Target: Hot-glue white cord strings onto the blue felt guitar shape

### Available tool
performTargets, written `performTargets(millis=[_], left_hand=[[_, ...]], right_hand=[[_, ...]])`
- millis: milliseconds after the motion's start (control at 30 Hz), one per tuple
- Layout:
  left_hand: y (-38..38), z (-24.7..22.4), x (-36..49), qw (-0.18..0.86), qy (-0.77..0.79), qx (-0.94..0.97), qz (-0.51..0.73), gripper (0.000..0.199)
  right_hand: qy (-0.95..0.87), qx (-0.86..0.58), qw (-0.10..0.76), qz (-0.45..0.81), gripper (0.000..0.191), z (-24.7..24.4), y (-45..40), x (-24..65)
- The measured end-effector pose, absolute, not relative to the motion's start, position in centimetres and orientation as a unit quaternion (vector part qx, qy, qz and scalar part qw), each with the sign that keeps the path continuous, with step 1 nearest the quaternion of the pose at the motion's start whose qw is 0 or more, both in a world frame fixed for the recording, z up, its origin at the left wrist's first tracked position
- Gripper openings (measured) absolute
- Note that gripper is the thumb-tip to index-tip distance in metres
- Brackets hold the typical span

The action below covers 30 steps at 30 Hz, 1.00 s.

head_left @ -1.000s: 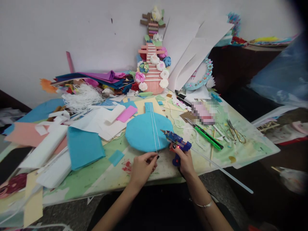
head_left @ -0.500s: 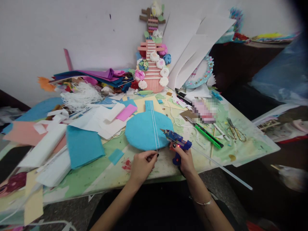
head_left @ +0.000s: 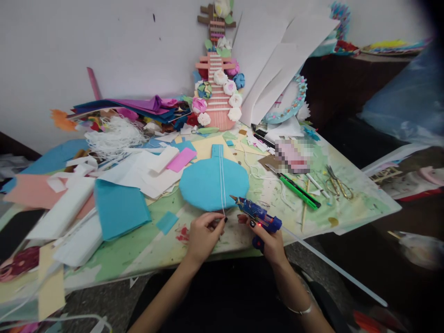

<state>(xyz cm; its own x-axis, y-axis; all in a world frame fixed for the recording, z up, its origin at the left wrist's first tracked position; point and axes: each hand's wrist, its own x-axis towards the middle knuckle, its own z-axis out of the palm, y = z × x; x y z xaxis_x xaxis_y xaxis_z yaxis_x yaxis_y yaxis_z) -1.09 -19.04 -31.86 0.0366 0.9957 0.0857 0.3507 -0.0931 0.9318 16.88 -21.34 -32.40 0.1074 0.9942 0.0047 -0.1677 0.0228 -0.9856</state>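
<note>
In the head view, a round blue piece (head_left: 204, 185) with a short neck lies on the tabletop (head_left: 145, 252), directly beyond the left hand (head_left: 207, 231) and to the far left of the right hand (head_left: 267, 233). Two white strings (head_left: 222, 180) run from the neck down across its face. The left hand, fingertips pinched together, grips their ends just past the near edge; whether its knuckles touch the blue piece, I cannot tell. The right hand is wrapped around the handle of a blue glue gun (head_left: 258, 212), whose nozzle points left, near the lower right edge of the piece. A long glue stick (head_left: 340, 261) sticks out of the gun's back. A green cutter (head_left: 300, 192) and scissors (head_left: 338, 182) lie to the right, beyond the right hand.
</note>
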Motion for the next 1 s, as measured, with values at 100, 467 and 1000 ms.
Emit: performTargets(millis=[100, 467, 1000], left_hand=[[-19.1, -31.8, -1.1, 0.404, 0.548, 0.596, 0.426, 0.017], [-19.1, -31.9, -1.2, 0.470, 0.546, 0.550, 0.422, 0.020], [-18.9, -31.9, -2.2, 0.413, 0.554, 0.560, 0.458, 0.016]], right_hand=[[-0.440, -0.512, 0.550, 0.491, 0.022, -32.4, -21.6, 16.7], [-0.432, -0.497, 0.541, 0.523, 0.030, -32.5, -19.9, 15.6], [-0.439, -0.494, 0.550, 0.510, 0.022, -33.4, -19.6, 16.1]])
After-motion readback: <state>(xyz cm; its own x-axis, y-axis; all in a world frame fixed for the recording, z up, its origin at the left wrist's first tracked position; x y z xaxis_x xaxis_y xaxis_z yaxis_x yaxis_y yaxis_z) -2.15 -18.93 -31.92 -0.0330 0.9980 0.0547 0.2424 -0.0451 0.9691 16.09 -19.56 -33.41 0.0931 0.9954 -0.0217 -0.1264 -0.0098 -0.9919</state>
